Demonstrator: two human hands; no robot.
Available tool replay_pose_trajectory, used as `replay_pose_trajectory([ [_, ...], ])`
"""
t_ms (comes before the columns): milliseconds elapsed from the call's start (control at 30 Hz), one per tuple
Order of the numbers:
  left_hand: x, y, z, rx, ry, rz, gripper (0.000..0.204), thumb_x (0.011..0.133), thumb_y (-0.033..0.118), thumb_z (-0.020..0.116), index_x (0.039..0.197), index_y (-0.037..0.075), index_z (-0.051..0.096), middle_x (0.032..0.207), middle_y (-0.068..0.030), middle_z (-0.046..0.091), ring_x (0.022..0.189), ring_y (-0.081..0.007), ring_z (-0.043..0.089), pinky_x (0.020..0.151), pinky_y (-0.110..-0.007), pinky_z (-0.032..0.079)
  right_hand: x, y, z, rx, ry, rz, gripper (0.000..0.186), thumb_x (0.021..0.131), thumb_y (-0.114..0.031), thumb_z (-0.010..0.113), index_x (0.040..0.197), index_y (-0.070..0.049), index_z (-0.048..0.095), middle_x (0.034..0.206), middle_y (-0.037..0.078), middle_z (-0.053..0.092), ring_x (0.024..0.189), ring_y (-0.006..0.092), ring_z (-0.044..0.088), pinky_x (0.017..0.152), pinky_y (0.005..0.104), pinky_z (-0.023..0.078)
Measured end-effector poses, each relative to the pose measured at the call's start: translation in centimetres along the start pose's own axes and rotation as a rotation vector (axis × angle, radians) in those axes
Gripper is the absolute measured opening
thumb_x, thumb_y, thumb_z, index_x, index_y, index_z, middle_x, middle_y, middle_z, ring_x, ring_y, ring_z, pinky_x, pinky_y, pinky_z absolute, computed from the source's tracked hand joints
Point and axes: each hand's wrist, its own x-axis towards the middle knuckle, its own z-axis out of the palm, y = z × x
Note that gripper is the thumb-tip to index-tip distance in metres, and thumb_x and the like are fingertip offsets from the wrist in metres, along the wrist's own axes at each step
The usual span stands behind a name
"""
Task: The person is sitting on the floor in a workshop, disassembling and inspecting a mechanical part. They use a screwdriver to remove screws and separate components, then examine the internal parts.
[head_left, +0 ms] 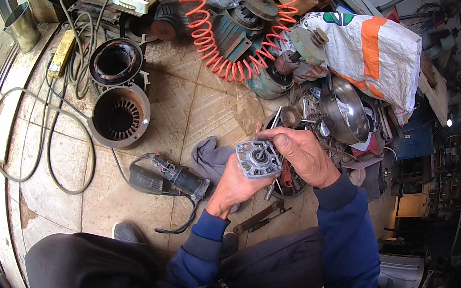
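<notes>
A square silver-grey metal housing with a round central bearing (259, 158) is raised over the tan tiled floor (178, 124), its lower-left edge grasped by the left hand (235, 185); the right hand (305, 154) reaches its upper-right corner, grip unclear. Floor stretches leftward; a shiny round steel bowl (333, 112) bounds the right.

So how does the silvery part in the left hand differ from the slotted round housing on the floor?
The silvery part is roughly square in outline; the round housing is circular. The silvery part looks paler and smaller than the round housing. The left hand holds the silvery part, while the round housing rests on the floor. Both look metallic, with a circular form at the centre.
</notes>
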Motion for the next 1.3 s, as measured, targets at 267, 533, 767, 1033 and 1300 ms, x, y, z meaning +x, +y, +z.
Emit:
replay_pose_trajectory([
  [267,0.0,0.5,0.1,-0.001,0.013,-0.007,0.029,0.075,0.002,0.083,0.101,0.002,0.070,0.089,-0.0017,0.074,0.081,-0.0094,0.066,0.075,-0.027,0.055,0.1,-0.4,0.1,-0.035,-0.007,0.003,0.064,0.105,-0.051,0.052,0.124,0.009,0.065,0.107,0.015,0.074,0.103,0.0159,0.066,0.091,0.0296,0.051],
  [533,0.3,2.0,1.4,-0.145,-0.001,-0.265,0.024,0.086,0.006,0.079,0.086,0.007,0.055,0.070,0.0020,0.056,0.056,-0.0066,0.054,0.050,-0.023,0.044,0.3,0.9,0.1,-0.108,0.092,0.031,0.060,0.107,-0.051,0.050,0.117,0.006,0.066,0.090,0.013,0.070,0.088,0.0151,0.064,0.082,0.0315,0.051],
  [767,0.3,1.1,1.6,-0.417,-0.008,-0.343,0.019,0.090,0.004,0.075,0.095,0.005,0.056,0.073,-0.0007,0.057,0.057,-0.0087,0.054,0.050,-0.023,0.046,0.3,1.3,0.0,-0.108,0.092,0.048,0.057,0.108,-0.050,0.047,0.103,0.003,0.065,0.078,0.009,0.063,0.074,0.0155,0.057,0.071,0.0329,0.048],
  [1033,0.3,0.5,1.3,-0.464,0.006,-0.389,0.019,0.091,0.005,0.075,0.095,0.006,0.057,0.072,-0.0013,0.057,0.057,-0.0096,0.055,0.047,-0.023,0.044,0.4,1.1,0.1,-0.113,0.088,0.056,0.055,0.108,-0.049,0.046,0.097,0.002,0.063,0.073,0.008,0.061,0.069,0.0154,0.054,0.066,0.0339,0.046],
  [1300,0.1,1.2,1.2,-0.401,-0.029,-0.350,0.021,0.090,0.004,0.075,0.098,0.005,0.056,0.073,-0.0011,0.058,0.057,-0.0095,0.056,0.045,-0.023,0.041,0.3,0.8,0.2,-0.129,0.115,0.017,0.056,0.108,-0.050,0.046,0.102,0.003,0.065,0.074,0.007,0.061,0.069,0.0153,0.054,0.066,0.0329,0.046],
])
